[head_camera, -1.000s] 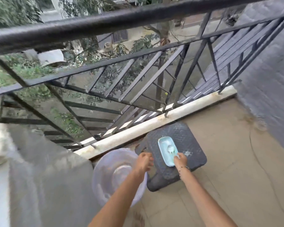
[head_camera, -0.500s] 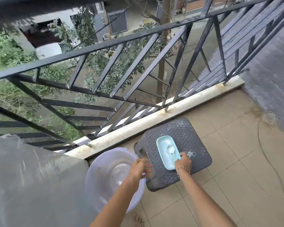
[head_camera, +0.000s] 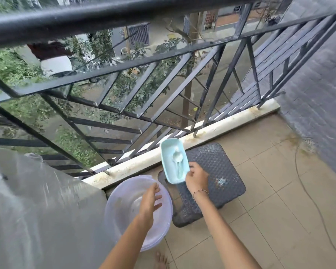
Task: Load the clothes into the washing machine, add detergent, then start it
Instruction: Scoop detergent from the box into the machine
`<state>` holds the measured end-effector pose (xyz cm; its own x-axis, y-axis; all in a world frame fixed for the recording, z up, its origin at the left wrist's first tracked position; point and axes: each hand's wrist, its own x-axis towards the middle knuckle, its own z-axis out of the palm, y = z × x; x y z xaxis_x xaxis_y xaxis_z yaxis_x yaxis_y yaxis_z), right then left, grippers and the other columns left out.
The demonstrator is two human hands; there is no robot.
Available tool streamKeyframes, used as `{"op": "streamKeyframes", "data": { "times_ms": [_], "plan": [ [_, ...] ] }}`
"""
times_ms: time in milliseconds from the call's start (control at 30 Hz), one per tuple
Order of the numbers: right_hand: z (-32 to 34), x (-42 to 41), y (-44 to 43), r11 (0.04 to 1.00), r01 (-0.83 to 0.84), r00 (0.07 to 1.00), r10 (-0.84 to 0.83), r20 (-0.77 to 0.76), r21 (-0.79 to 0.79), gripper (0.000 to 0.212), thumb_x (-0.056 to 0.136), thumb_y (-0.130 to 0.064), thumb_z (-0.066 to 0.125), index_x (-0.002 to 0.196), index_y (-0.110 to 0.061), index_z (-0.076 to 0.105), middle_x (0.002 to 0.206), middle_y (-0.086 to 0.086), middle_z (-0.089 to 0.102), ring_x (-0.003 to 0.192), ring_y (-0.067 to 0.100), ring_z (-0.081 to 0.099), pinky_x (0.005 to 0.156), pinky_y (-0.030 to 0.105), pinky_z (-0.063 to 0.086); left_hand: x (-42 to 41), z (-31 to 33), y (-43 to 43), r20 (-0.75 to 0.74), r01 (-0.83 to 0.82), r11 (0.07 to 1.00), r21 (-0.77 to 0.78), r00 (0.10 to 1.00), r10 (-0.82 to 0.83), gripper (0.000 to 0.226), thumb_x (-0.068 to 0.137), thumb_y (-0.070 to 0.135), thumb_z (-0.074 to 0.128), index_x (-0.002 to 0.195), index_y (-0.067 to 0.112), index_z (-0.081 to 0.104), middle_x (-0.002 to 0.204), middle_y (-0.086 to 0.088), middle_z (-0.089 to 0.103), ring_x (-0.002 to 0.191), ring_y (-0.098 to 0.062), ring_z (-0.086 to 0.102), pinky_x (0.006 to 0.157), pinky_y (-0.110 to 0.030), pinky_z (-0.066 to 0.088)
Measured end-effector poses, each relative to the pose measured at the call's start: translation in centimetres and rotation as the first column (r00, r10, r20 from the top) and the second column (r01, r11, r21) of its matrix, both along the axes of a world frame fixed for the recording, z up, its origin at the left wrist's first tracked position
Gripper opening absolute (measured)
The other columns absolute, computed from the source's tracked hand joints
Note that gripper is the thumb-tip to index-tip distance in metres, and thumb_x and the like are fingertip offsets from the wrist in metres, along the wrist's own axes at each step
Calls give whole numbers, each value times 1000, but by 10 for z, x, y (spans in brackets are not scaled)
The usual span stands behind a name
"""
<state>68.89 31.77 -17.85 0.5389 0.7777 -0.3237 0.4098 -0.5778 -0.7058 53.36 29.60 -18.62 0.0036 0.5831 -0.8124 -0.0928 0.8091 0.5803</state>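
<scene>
Blue tray (head_camera: 169, 152) with spoon (head_camera: 177, 158) now lifted clear of stool (head_camera: 217, 171); right grip (head_camera: 197, 178) pinches its near edge. Left grip (head_camera: 150, 199) slack-fingered, empty, over basin (head_camera: 124, 200). Presumably detergent heading for the machine

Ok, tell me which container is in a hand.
The light blue rectangular tub with the white spoon inside: the right hand grips its near end. The round clear basin sits on the floor, the open left hand above it.
</scene>
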Motion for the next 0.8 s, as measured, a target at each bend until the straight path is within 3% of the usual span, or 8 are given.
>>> {"op": "streamKeyframes", "data": {
  "times_ms": [133, 200, 267, 400, 600, 700, 800],
  "plan": [
    [63, -50, -4, 980, -108, 993, 115, -33, 170, 31, 80, 5, 48, 102, -4, 67, 95, 14, 72, 86, 29, 66, 81, 37, 52, -33, 27, 0, 173, -155, 987, 49, 974, 144, 37, 98, 42, 45, 107, 10, 62, 119, -9, 65, 101, -23, 65, 69, -31, 49],
    [89, -77, -10, 961, -164, 982, 180, -56, 224, 29, 82, 1, 51, 105, -8, 67, 91, 15, 73, 83, 29, 67, 80, 41, 53, -54, 45, 3, 283, -244, 967, 75, 935, 213, 49, 98, 50, 38, 114, 9, 59, 121, -14, 63, 101, -26, 65, 72, -34, 51],
    [112, -104, -17, 946, -213, 971, 234, -58, 243, 29, 84, -6, 52, 107, -14, 66, 93, 9, 73, 85, 25, 68, 81, 39, 54, -80, 66, 3, 386, -305, 947, 104, 889, 245, 59, 95, 58, 33, 123, 12, 59, 122, -14, 65, 105, -30, 65, 83, -41, 53],
    [152, -163, -29, 905, -311, 939, 340, -54, 290, 28, 83, -7, 53, 105, -15, 68, 92, 8, 73, 81, 24, 68, 81, 39, 55, -137, 108, -2, 551, -399, 904, 155, 794, 256, 74, 88, 71, 33, 128, 14, 59, 126, -15, 65, 115, -35, 60, 104, -52, 42],
    [205, -259, -61, 829, -471, 861, 506, -44, 302, 30, 82, -10, 57, 109, -19, 63, 93, 6, 71, 81, 18, 67, 83, 33, 54, -236, 167, -28, 669, -496, 836, 236, 707, 230, 71, 78, 75, 48, 125, 23, 60, 118, -9, 62, 102, -29, 61, 83, -43, 50],
    [224, -310, -82, 749, -557, 818, 570, 81, 359, 26, 79, -10, 59, 101, -22, 61, 92, 1, 65, 76, 12, 62, 80, 28, 52, -289, 183, -54, 702, -508, 811, 290, 689, 181, 75, 76, 76, 51, 126, 22, 61, 121, -10, 64, 107, -30, 60, 89, -46, 48],
    [236, -365, -103, 663, -639, 768, 584, 264, 391, 14, 78, -15, 65, 92, -18, 65, 104, 3, 52, 93, 16, 57, 90, 26, 43, -342, 193, -85, 721, -534, 770, 350, 678, 143, 69, 75, 73, 57, 118, 20, 69, 115, -10, 69, 102, -26, 67, 89, -45, 52]
  ]
}}
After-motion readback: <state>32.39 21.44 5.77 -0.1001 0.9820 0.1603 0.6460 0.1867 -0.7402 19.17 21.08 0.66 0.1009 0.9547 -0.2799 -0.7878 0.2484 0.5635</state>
